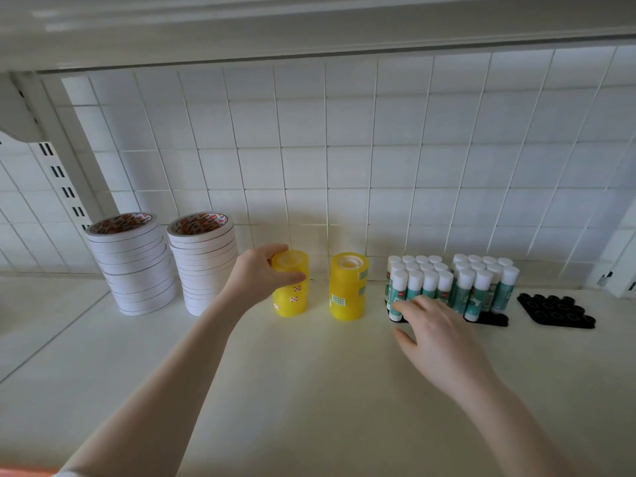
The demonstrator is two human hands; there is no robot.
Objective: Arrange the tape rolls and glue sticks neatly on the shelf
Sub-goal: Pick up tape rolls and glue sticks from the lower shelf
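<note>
On the white shelf (309,390), two stacks of white tape (137,266) are standing far left; the left hand (261,275) is grasping the top of a yellow tape stack (292,301), while the right hand (437,333), fingers spread loose, is touching glue sticks (416,282) in their black tray

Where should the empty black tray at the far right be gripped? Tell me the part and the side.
Grip the empty black tray by its near front edge, coming from the front with the right hand. It lies flat and low, its front edge looks unobstructed, and glue sticks crowd its left.
</note>
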